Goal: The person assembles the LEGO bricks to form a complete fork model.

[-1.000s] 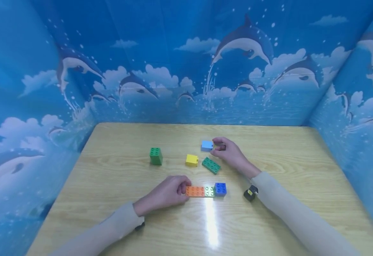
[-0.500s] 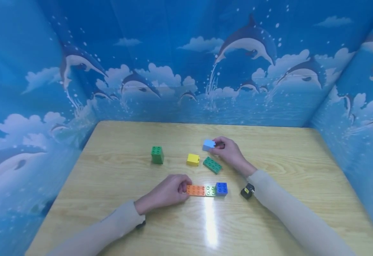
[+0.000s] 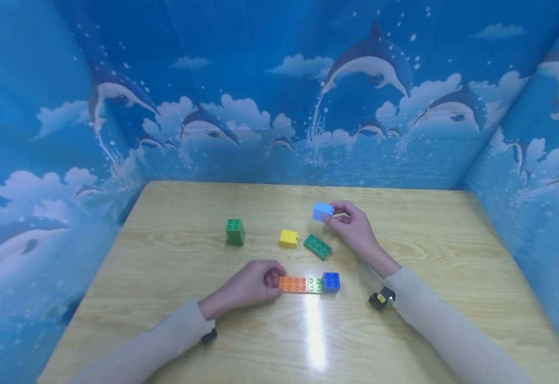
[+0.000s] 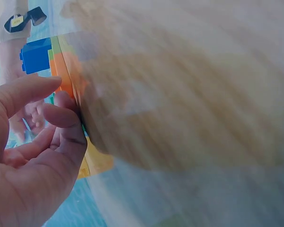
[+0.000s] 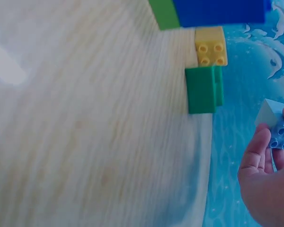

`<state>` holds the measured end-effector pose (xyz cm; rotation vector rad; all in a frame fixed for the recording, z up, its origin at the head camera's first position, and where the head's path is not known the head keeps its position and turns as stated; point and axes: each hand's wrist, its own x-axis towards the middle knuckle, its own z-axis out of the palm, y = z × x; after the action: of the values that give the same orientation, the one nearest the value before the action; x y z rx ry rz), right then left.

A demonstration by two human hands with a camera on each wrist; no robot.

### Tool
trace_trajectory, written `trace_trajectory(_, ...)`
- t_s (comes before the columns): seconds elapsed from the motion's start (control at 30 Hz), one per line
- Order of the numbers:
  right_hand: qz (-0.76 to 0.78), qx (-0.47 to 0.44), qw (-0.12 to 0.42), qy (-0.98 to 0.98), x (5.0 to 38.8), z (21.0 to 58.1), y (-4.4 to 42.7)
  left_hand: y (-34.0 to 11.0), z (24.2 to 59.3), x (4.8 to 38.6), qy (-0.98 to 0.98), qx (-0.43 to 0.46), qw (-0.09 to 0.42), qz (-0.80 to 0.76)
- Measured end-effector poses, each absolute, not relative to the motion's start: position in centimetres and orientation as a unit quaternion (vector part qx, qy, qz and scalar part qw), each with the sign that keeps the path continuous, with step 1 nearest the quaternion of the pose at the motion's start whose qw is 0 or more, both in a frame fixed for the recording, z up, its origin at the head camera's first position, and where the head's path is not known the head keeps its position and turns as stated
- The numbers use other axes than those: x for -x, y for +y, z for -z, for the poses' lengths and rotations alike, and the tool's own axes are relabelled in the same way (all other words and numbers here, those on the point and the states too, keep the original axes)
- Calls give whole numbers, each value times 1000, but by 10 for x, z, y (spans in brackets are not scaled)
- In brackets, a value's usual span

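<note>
My right hand (image 3: pixel 356 229) pinches a light blue brick (image 3: pixel 323 212) above the far part of the table; in the right wrist view the brick's studs (image 5: pixel 282 136) face the palm. My left hand (image 3: pixel 248 282) holds the left end of a row of joined bricks between thumb and fingers. That row has an orange brick (image 3: pixel 292 284), then a light green brick (image 3: pixel 315 285), with a dark blue brick (image 3: pixel 331 282) on its right end. In the left wrist view, fingers (image 4: pixel 61 116) partly cover the orange brick (image 4: pixel 62 75).
Beyond the row, a yellow brick (image 3: pixel 288 238) lies on its side, with a flat green brick (image 3: pixel 317 246) to its right. A tall green brick (image 3: pixel 235 232) stands farther left. Dolphin-printed cloth (image 3: pixel 241 154) walls the wooden table (image 3: pixel 173 256) at back and sides.
My right hand has taken hold of the light blue brick and lifted it off the table, slightly rightward and away. The left hand stays at the orange brick.
</note>
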<state>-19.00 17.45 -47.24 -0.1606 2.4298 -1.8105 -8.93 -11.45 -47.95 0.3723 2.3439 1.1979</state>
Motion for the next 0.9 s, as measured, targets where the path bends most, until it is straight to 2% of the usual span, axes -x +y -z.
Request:
trace_trajectory(0.43, 602, 98, 54, 790, 153, 456, 177, -119, 483, 89, 825, -94, 260, -493)
trace_trajectory(0.9, 492, 249, 52, 832, 119, 453, 172, -118, 480, 86, 825, -68, 259, -498)
